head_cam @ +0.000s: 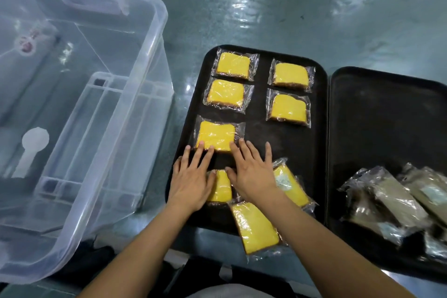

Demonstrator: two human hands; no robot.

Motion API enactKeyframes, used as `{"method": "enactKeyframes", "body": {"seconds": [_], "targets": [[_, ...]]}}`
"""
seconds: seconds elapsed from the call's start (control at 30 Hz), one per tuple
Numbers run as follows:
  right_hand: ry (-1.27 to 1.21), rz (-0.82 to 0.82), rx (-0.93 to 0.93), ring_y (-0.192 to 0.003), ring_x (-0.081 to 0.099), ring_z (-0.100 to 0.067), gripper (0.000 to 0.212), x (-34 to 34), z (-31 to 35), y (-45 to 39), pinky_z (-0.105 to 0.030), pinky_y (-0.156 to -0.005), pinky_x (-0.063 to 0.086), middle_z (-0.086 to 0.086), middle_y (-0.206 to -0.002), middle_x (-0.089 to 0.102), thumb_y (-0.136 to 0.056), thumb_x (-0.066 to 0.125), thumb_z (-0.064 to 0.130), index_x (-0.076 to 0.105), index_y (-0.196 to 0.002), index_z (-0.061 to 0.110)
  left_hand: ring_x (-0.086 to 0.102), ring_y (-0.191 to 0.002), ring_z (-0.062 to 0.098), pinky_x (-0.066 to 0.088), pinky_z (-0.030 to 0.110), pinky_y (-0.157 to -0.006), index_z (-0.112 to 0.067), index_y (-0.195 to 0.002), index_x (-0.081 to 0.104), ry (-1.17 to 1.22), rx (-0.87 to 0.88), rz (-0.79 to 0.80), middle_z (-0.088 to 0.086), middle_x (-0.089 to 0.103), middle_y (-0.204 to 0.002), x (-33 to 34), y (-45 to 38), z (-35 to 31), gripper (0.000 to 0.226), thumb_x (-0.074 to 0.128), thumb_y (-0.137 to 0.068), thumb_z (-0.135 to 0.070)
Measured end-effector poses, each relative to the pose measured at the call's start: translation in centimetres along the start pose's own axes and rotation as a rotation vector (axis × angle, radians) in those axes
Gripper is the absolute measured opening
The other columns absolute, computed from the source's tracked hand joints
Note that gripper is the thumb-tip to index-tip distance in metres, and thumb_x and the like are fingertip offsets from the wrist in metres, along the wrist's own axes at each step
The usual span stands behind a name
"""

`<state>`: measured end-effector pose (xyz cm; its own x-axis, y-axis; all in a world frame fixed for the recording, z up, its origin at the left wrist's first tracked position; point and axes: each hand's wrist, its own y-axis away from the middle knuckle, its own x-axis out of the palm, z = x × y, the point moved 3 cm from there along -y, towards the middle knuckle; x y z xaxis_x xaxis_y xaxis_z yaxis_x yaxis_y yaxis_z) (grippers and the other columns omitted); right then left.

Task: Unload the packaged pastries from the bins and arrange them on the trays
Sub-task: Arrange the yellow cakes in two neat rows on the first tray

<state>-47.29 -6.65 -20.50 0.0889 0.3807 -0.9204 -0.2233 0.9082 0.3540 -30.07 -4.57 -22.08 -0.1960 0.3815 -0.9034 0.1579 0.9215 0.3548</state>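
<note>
While both flat hands, left hand point(191, 182) and right hand point(251, 172), press a yellow pastry point(216, 136), a clear bin point(79, 94) stands beside the tray point(290, 143).

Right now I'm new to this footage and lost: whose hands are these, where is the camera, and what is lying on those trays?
No machine here: a person wears a camera on the head, looking down at their own bare hands. The left hand and right hand lie open, fingertips touching a wrapped yellow pastry on the left black tray. Four more sit in neat rows above; three lie loose near the wrists. The right tray holds a pile of brownish packets. The clear plastic bin on the left looks emptied. Nothing is gripped.
</note>
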Motion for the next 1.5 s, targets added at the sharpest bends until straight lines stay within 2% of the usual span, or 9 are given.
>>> {"method": "enactKeyframes", "body": {"seconds": [0.1, 0.27, 0.47, 0.6, 0.83, 0.97, 1.13, 1.27, 1.5], "targets": [[-0.042, -0.026, -0.011, -0.156, 0.008, -0.020, 0.066, -0.1, -0.4, 0.8, -0.059, -0.123, -0.005, 0.000, -0.169, 0.014, -0.104, 0.030, 0.054, 0.012, -0.162, 0.028, 0.000, -0.155, 0.030, 0.015, 0.051, -0.122, -0.037, -0.160, 0.002, 0.001, -0.003, 0.004, -0.009, -0.003, -0.169, -0.1, 0.0, 0.0, 0.065, 0.028, -0.103, -0.052], [-0.215, -0.235, 0.166, -0.144, 0.037, -0.022, 0.055, -0.9, -3.4, 5.3, -0.049, -0.123, 0.016, 0.000, -0.154, 0.044, -0.102, 0.041, 0.047, 0.038, -0.154, 0.028, 0.010, -0.154, 0.029, 0.022, 0.049, -0.119, -0.034, -0.160, 0.015, 0.014, 0.030, -0.062, -0.007, -0.002, -0.169, -0.9, 0.5, -0.6, 0.060, 0.033, -0.104, -0.045], [-0.283, -0.493, 0.499, -0.114, 0.056, -0.029, 0.037, 0.1, -9.5, 13.8, -0.048, -0.098, 0.039, -0.004, -0.123, 0.059, -0.097, 0.059, 0.033, 0.059, -0.132, 0.021, 0.008, -0.154, 0.025, 0.020, 0.048, -0.122, -0.036, -0.160, 0.013, 0.036, 0.374, -0.008, -0.009, 0.006, -0.169, -1.5, 3.8, -7.4, 0.060, 0.017, -0.101, -0.050], [-0.289, -0.443, 0.621, -0.112, 0.058, -0.033, 0.032, 1.3, -9.8, 16.3, -0.049, -0.097, 0.039, -0.007, -0.120, 0.061, -0.099, 0.054, 0.039, 0.066, -0.121, 0.019, -0.002, -0.155, 0.024, 0.006, 0.047, -0.123, -0.036, -0.160, 0.008, -0.047, 0.545, 0.128, -0.008, 0.003, -0.169, -0.1, 5.7, -11.2, 0.057, 0.022, -0.106, -0.050], [-0.545, -0.363, 0.659, -0.099, 0.057, -0.019, 0.018, 0.0, -8.0, 16.1, -0.044, -0.096, 0.040, 0.009, -0.099, 0.057, -0.096, 0.062, 0.044, 0.052, -0.105, 0.032, -0.007, -0.155, 0.026, -0.001, 0.047, -0.123, -0.036, -0.160, 0.005, -0.084, 0.552, 0.185, -0.008, -0.007, -0.169, 1.2, 6.1, -11.6, 0.059, 0.022, -0.106, -0.052], [-0.570, -0.372, 0.650, -0.096, 0.061, -0.016, 0.023, -0.7, -7.8, 14.9, -0.046, -0.096, 0.045, 0.011, -0.100, 0.062, -0.093, 0.068, 0.034, 0.051, -0.108, 0.034, -0.005, -0.155, 0.029, 0.003, 0.048, -0.123, -0.036, -0.160, 0.001, -0.109, 0.537, 0.180, -0.006, -0.011, -0.168, 1.6, 5.4, -12.3, 0.063, 0.028, -0.105, -0.051], [-0.598, -0.488, 0.527, -0.110, 0.054, -0.015, 0.048, -2.3, -8.6, 13.8, -0.039, -0.099, 0.048, 0.006, -0.117, 0.057, -0.094, 0.066, 0.018, 0.053, -0.141, 0.023, 0.004, -0.154, 0.032, 0.010, 0.049, -0.124, -0.039, -0.158, -0.007, -0.124, 0.532, 0.078, 0.002, -0.010, -0.169, 2.0, 4.8, -11.2, 0.068, 0.032, -0.104, -0.054], [-0.265, -0.715, 0.179, -0.108, 0.054, -0.017, 0.039, -3.4, -7.6, 14.7, -0.034, -0.093, 0.047, 0.001, -0.117, 0.061, -0.085, 0.070, 0.001, 0.069, -0.121, 0.016, 0.013, -0.153, 0.031, 0.014, 0.045, -0.123, -0.025, -0.161, 0.007, -0.064, 0.399, -0.004, 0.005, 0.004, -0.169, 2.1, 4.6, -9.3, 0.071, 0.030, -0.103, -0.058], [-0.127, -0.507, 0.072, -0.129, 0.052, -0.018, 0.045, 3.4, -7.4, 16.8, -0.042, -0.111, 0.035, 0.002, -0.136, 0.060, -0.076, 0.077, 0.009, 0.064, -0.115, 0.027, 0.035, -0.141, 0.026, 0.034, 0.044, -0.115, -0.020, -0.157, 0.024, 0.053, 0.416, -0.117, 0.005, 0.028, -0.161, 1.2, 6.3, -8.6, 0.066, 0.045, -0.096, -0.035]]}}
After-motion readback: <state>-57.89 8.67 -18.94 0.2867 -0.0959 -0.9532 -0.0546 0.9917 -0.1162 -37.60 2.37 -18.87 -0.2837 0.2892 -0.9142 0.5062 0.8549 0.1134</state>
